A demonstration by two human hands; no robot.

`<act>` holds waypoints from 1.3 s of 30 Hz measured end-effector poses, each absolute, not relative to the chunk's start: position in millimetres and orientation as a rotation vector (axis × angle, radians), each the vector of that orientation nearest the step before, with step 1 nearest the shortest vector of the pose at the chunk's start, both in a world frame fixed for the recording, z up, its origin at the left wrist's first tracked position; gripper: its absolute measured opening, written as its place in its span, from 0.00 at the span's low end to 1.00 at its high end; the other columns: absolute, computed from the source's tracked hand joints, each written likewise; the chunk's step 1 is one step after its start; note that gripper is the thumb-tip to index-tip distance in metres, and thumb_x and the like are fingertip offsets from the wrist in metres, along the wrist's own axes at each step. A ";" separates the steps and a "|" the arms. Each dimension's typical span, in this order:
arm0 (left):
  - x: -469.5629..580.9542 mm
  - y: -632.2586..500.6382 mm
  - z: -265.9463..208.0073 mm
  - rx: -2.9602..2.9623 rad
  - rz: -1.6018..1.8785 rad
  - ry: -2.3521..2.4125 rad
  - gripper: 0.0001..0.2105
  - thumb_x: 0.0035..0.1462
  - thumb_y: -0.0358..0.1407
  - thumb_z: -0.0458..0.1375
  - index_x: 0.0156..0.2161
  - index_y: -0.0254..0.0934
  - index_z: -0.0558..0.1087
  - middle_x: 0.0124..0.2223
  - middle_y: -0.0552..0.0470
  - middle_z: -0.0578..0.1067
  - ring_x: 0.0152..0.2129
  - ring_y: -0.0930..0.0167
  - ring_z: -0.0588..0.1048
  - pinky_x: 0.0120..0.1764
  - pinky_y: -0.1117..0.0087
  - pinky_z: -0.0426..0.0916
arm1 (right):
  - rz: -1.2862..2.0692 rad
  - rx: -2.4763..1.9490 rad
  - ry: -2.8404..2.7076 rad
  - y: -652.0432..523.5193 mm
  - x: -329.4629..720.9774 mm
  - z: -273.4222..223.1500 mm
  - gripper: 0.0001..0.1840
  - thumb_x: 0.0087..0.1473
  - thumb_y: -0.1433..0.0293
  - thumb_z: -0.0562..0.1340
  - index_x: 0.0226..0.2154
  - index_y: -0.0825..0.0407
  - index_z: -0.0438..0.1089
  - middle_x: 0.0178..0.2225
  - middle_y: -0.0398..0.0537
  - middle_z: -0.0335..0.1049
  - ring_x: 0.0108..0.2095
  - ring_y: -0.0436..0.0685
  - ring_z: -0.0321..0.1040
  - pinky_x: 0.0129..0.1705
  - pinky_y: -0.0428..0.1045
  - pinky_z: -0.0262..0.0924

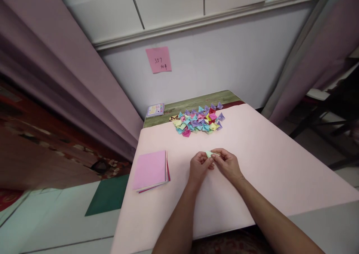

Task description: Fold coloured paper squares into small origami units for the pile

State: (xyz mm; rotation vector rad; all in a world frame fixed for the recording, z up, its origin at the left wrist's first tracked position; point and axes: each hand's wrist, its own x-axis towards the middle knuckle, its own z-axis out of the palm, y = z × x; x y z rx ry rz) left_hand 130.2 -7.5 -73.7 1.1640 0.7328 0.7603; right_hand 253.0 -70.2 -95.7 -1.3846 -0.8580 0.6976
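A small piece of pale green folded paper [209,154] sits between my two hands, above the middle of the pink-covered table. My left hand [199,165] pinches its left side with thumb and fingers. From the right, my right hand [226,163] grips the same paper, thumb on top. My fingers cover much of it, so its full shape is hidden. Beyond my hands lies a pile of folded paper pieces [198,122] in purple, blue, yellow, pink and red. To the left of my hands rests a stack of square paper sheets [150,169], pink on top.
A small stack of printed cards [155,109] lies at the table's far left corner. The pink table cover [269,171] stops short of the green wooden-patterned far edge. A pink note [158,60] is stuck to the wall behind. Curtains [92,52] hang at both sides.
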 end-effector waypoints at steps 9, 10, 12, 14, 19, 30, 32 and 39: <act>130.7 -8.0 -76.6 1.121 0.779 0.808 0.18 0.48 0.42 0.66 0.41 0.35 0.68 0.28 0.52 0.77 0.21 0.72 0.76 0.29 0.69 0.75 | 0.154 -1.590 -1.138 -73.7 249.0 -87.2 0.12 0.59 0.63 0.61 0.43 0.43 0.78 0.42 0.50 0.74 0.41 0.58 0.71 0.41 0.52 0.68; 130.8 -8.2 -76.5 1.132 0.790 0.825 0.20 0.48 0.42 0.66 0.43 0.36 0.67 0.28 0.53 0.77 0.22 0.71 0.76 0.29 0.68 0.75 | 0.109 -1.615 -1.152 -73.7 248.7 -87.1 0.12 0.60 0.64 0.61 0.42 0.43 0.78 0.43 0.50 0.73 0.41 0.58 0.71 0.42 0.53 0.68; 130.7 -9.0 -76.2 1.170 0.803 0.852 0.23 0.48 0.41 0.65 0.48 0.37 0.66 0.28 0.55 0.77 0.23 0.70 0.77 0.29 0.68 0.75 | 0.032 -1.649 -1.171 -73.8 248.4 -86.6 0.11 0.59 0.64 0.61 0.41 0.42 0.79 0.41 0.50 0.74 0.41 0.58 0.71 0.44 0.54 0.67; 130.1 -10.1 -76.1 1.228 0.815 0.868 0.24 0.49 0.41 0.64 0.50 0.37 0.65 0.26 0.56 0.75 0.22 0.70 0.76 0.29 0.69 0.74 | -0.016 -1.664 -1.179 -74.2 247.8 -85.4 0.10 0.59 0.64 0.61 0.39 0.43 0.79 0.39 0.50 0.74 0.40 0.58 0.70 0.43 0.54 0.67; 126.2 -12.6 -74.6 1.424 0.845 0.896 0.22 0.53 0.38 0.60 0.54 0.39 0.66 0.24 0.59 0.72 0.20 0.73 0.72 0.28 0.73 0.69 | 0.015 -1.676 -1.190 -77.2 245.5 -82.9 0.09 0.58 0.63 0.61 0.35 0.45 0.79 0.33 0.48 0.73 0.31 0.54 0.68 0.33 0.49 0.63; 123.3 -8.8 -60.9 1.180 0.599 0.654 0.22 0.51 0.49 0.62 0.46 0.35 0.71 0.24 0.55 0.72 0.17 0.74 0.70 0.23 0.72 0.65 | 0.852 -1.337 -0.956 -77.0 262.4 -84.8 0.21 0.52 0.51 0.64 0.30 0.52 0.74 0.17 0.40 0.66 0.18 0.49 0.58 0.22 0.46 0.54; 123.4 -7.9 -59.1 1.068 0.553 0.614 0.22 0.52 0.51 0.60 0.43 0.34 0.72 0.25 0.53 0.74 0.17 0.73 0.71 0.22 0.72 0.66 | 0.949 -1.289 -0.915 -78.8 267.4 -81.3 0.20 0.51 0.51 0.65 0.30 0.53 0.75 0.15 0.39 0.64 0.17 0.49 0.57 0.22 0.46 0.54; 120.9 -7.4 -54.8 0.893 0.456 0.545 0.15 0.49 0.41 0.67 0.36 0.36 0.69 0.21 0.58 0.71 0.14 0.77 0.68 0.17 0.78 0.60 | 1.199 -1.185 -0.866 -83.5 274.5 -67.7 0.20 0.49 0.53 0.68 0.27 0.53 0.73 0.13 0.37 0.61 0.17 0.47 0.55 0.22 0.45 0.51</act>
